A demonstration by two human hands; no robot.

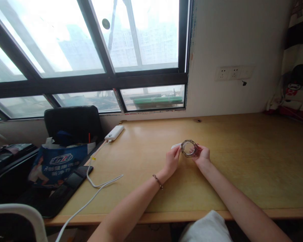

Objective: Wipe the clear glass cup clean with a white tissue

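A round glass vessel (189,148) with a dark patterned rim is held above the wooden table, its opening facing the camera. My right hand (202,155) has its fingers wrapped round the right side of the glass. On the other side, my left hand (172,159) is closed, with the fingertips pinching a small white item (176,146) beside the glass. Most of that item is hidden by the fingers, so what it is cannot be told. A beaded bracelet (158,181) circles my left wrist.
A white power bank (114,133) lies at the table's (255,161) back left, its white cable (96,186) running over the left edge. Left of the table stands a black chair (73,119) with a blue bag (58,164). Wall and window bound the back.
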